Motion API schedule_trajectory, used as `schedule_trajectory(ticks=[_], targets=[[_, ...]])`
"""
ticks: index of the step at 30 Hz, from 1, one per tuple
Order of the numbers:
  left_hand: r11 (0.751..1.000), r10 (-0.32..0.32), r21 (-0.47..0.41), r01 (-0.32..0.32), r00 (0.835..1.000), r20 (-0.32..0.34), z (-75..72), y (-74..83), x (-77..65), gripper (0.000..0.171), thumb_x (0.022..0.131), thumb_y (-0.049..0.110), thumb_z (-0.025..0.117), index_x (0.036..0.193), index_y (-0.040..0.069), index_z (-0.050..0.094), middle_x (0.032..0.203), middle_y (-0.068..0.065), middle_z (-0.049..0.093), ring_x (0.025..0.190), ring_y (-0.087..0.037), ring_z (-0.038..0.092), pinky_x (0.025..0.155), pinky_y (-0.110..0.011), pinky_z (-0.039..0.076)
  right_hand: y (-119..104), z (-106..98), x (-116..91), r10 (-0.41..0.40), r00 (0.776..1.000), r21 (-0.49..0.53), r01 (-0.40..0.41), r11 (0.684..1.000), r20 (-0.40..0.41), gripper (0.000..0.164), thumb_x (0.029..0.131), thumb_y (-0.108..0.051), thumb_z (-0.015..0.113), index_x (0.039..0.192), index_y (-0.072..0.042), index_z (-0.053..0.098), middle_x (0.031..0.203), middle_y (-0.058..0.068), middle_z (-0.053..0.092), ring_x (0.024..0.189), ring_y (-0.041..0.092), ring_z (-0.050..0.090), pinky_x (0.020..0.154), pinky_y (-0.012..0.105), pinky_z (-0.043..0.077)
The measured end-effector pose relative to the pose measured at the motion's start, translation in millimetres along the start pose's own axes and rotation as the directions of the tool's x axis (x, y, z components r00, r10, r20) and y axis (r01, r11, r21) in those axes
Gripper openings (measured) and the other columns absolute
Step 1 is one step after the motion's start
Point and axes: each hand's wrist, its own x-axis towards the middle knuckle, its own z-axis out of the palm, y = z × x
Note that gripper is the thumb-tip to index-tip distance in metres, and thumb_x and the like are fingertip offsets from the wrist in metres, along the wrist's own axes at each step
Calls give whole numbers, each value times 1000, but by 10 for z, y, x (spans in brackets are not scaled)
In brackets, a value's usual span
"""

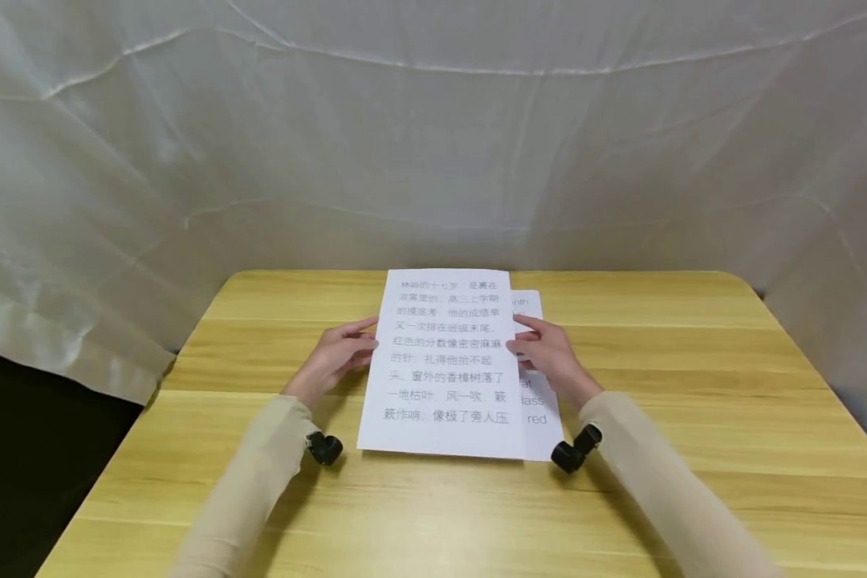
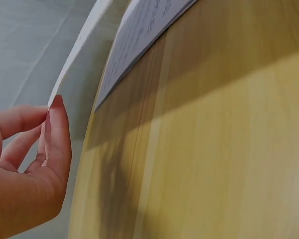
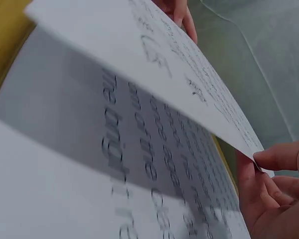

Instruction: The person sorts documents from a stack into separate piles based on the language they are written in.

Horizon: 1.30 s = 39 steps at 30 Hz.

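A white sheet of paper [image 1: 444, 361] with printed Chinese characters is held up off the table by both hands. My left hand [image 1: 335, 353] pinches its left edge between thumb and fingers; in the left wrist view the left hand [image 2: 35, 154] grips the thin edge, with a gap beneath it. My right hand [image 1: 549, 353] pinches the opposite edge, and in the right wrist view the right hand [image 3: 276, 189] has its thumb on top. Under the raised sheet lies a second paper [image 1: 538, 437] with English words, mostly covered in the head view. Its printed side [image 3: 154, 144] faces up.
The light wooden table [image 1: 694, 417] extends on both sides of the papers. A pale grey sheet of cloth or plastic [image 1: 433, 144] hangs behind it. Small black devices sit on both wrists, and a dark area [image 1: 36, 449] lies beyond the table's left edge.
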Motion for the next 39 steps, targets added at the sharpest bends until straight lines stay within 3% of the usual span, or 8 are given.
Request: schedule_trajectory(ticks=[6,12,24,39], targets=[[999,-21,47,22,1000,-15,6,38,-20,56,92,-3,59,144,8,45,114,-14,55,84,-15,63,74,-23,54,-17,-4,-7,13,1000,6,-13,1000,8,60,90,-5,64,146,-10,43,115,15,56,91,23,60,74,29,55],[994,-50,93,49,999,14,15,82,-49,58,92,-2,59,146,5,40,114,-13,56,83,-14,63,73,-23,52,-45,-29,18,13,1000,15,-13,1000,29,59,90,-7,65,145,-11,44,114,14,58,92,23,62,74,30,56],[987,-74,142,74,997,-8,76,156,-114,58,97,4,56,150,6,33,125,-13,52,89,-11,62,77,-23,51,6,-70,31,2,997,125,-12,992,79,56,88,-2,65,141,-7,48,106,15,63,85,22,66,70,30,56],[980,-69,183,81,995,-68,-319,76,-202,58,98,8,55,150,3,31,105,5,60,88,-8,60,77,-23,50,-105,436,25,-44,996,128,34,991,74,59,84,3,64,140,-3,49,96,13,64,72,17,63,61,28,56]])
